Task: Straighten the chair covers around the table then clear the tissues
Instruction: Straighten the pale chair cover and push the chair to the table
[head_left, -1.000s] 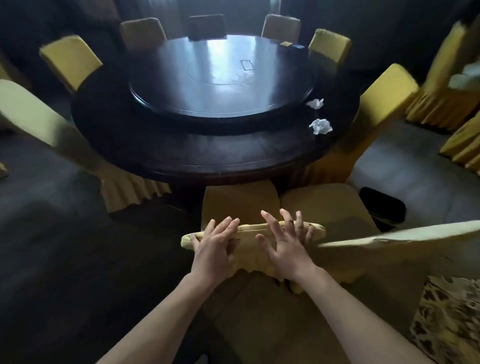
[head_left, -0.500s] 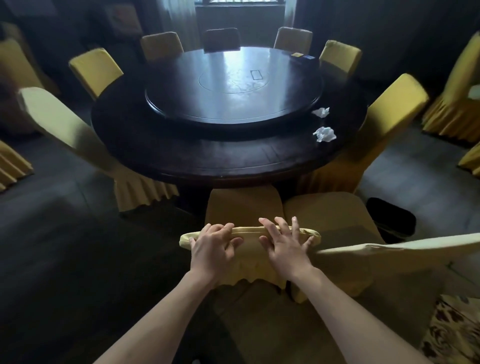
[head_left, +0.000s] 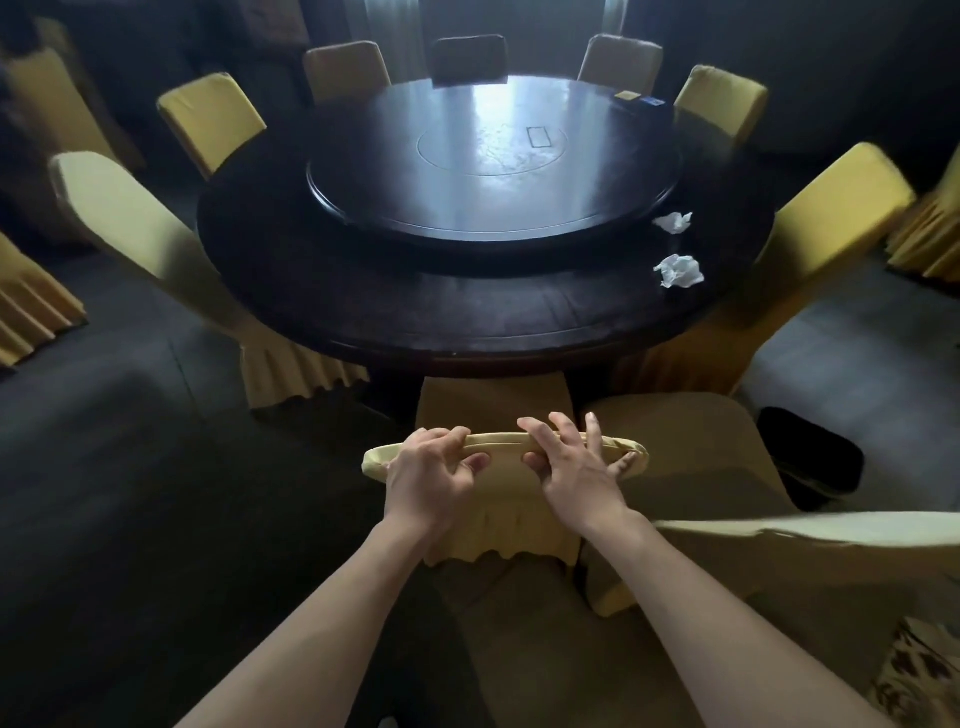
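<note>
Right in front of me stands a chair in a yellow cover (head_left: 501, 506), pushed up to a dark round table (head_left: 363, 312). My left hand (head_left: 431, 478) grips the top edge of the chair back, fingers curled over it and thumb behind. My right hand (head_left: 574, 467) pinches the same edge just to the right. Two crumpled white tissues lie on the table's right side, one nearer (head_left: 678, 271) and one farther (head_left: 674, 222).
Several more yellow-covered chairs ring the table, with one close on my right (head_left: 670, 447) and one at the left (head_left: 135, 228). A raised turntable (head_left: 493, 156) fills the table's centre. A dark bin (head_left: 810, 457) sits on the floor at right.
Both hands went from lying with spread fingers on the chair top to curling around its edge. The view has drawn back and tilted up slightly.
</note>
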